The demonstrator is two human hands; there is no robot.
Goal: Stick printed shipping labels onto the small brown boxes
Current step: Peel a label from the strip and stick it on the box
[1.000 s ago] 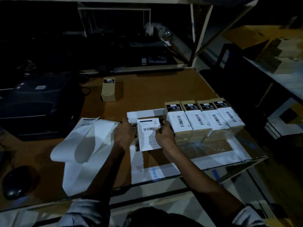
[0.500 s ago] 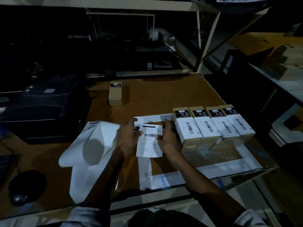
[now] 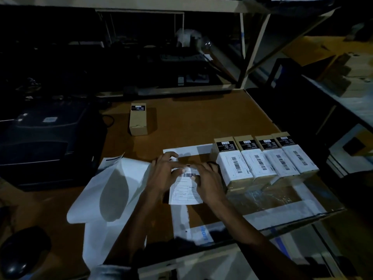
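One shipping label is being laid over a small brown box that is almost wholly hidden beneath it, near the front middle of the tabletop and just left of the finished row. Its upper edge is pressed by the fingertips of both hands: the left hand lies on the label's left side with fingers bent down onto the paper, and the right hand covers its right side in the same way; nothing is gripped by either, as far as can be told in the dim light. The step in hand is judged to be the smoothing down of the label, after which its loose lower part would need wrapping over the box's near end. Four labelled boxes are counted side by side, touching, at the right. One bare box stands well apart, farther back. Curled backing paper lies at the left, beside a dark printer; a mouse is seen at the near left corner.
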